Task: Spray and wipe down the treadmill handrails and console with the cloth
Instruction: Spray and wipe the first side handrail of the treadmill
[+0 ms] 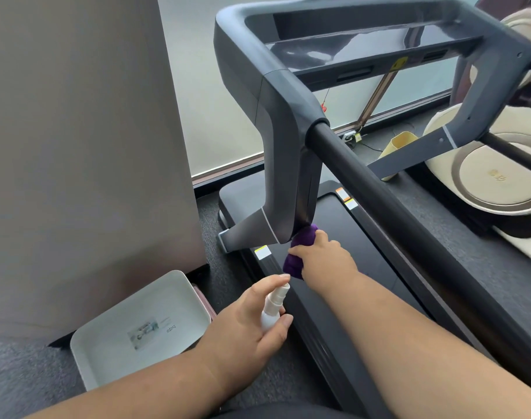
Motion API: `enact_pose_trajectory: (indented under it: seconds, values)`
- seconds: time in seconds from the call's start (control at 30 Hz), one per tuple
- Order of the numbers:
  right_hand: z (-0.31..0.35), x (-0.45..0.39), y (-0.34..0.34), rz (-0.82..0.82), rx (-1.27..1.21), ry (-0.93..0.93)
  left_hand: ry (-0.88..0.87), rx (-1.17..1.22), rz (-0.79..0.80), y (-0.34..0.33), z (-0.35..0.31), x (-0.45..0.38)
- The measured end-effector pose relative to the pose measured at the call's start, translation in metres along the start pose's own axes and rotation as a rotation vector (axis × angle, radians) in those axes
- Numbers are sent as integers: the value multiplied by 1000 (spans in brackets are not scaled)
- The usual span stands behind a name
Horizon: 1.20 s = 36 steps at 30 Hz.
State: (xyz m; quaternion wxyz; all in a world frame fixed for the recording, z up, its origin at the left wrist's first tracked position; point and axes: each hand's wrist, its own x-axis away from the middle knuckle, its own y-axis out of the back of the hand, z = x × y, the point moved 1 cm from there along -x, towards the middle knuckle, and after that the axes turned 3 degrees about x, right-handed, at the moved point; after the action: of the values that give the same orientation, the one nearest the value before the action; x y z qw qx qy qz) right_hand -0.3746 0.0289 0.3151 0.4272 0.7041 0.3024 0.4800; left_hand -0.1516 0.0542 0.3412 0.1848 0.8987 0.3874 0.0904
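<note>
Cloth (299, 251) gripped by right hand (324, 257), seemingly touching upright (291, 182) | left hand (255, 316) holds spray bottle (273, 306)

Taking the treadmill upright (284, 164) as landmark: cloth (297, 252) touching its foot, right hand (324, 258) just behind; spray bottle (273, 306) in left hand (252, 325) nearer the viewer; tray (107, 328) on floor left; handrail (379, 189) running right; console (373, 40) above.

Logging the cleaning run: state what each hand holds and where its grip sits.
The left hand holds a white spray bottle, grip round its body, one fingertip on the nozzle. The right hand holds a bunched purple cloth, pressing it against the treadmill upright.
</note>
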Motion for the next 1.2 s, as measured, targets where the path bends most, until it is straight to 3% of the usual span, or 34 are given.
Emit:
enact_pose_trajectory:
  seconds: [0.23, 0.4, 0.73, 0.93, 1.2]
  values:
    - [-40, 68, -25, 0, -132, -8, -41, -12, 44, -11, -12, 8]
    - [-53, 110, -47, -75, -69, -54, -58, -7, 33, -17, -20, 8]
    - [-8, 48, -9, -4, 77, -51, -1, -38, 8, -8, -10, 10]
    - [12, 2, 13, 11, 22, -34, 29, -40, 0, 4, 0, 11]
    - [-7, 25, -1, -52, -70, 1, 34, -33, 50, -6, -9, 15]
